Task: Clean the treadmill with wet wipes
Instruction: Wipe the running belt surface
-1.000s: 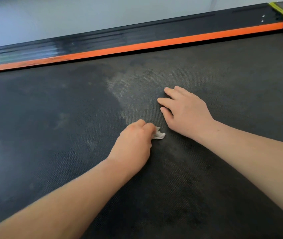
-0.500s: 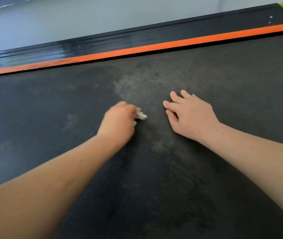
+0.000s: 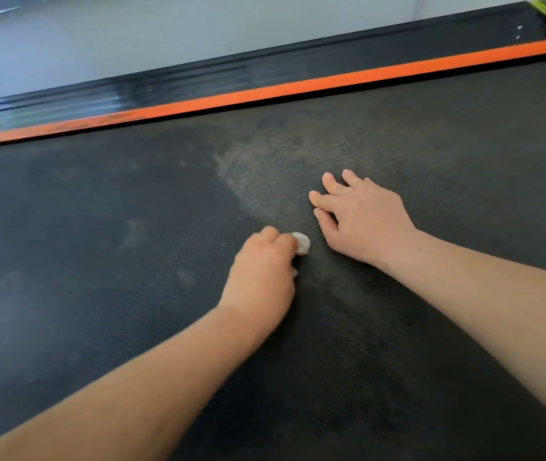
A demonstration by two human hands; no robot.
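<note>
Currently the left hand (image 3: 260,271) grips a wadded wet wipe (image 3: 301,242) beside the flat, released right hand (image 3: 363,216); its small contact area risks leaving dust on the treadmill belt (image 3: 132,261).

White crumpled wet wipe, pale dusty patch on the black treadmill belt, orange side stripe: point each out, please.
White crumpled wet wipe (image 3: 301,242), head view, exposed end of the wad.
Pale dusty patch (image 3: 258,184), head view, middle of the smear.
Orange side stripe (image 3: 298,87), head view, mid-length of the strip.

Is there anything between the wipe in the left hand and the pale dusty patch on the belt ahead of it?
Nothing visible. The wipe, gripped by the left hand, is next to the dusty patch; the right hand rests flat beside that path, on the belt.
</note>
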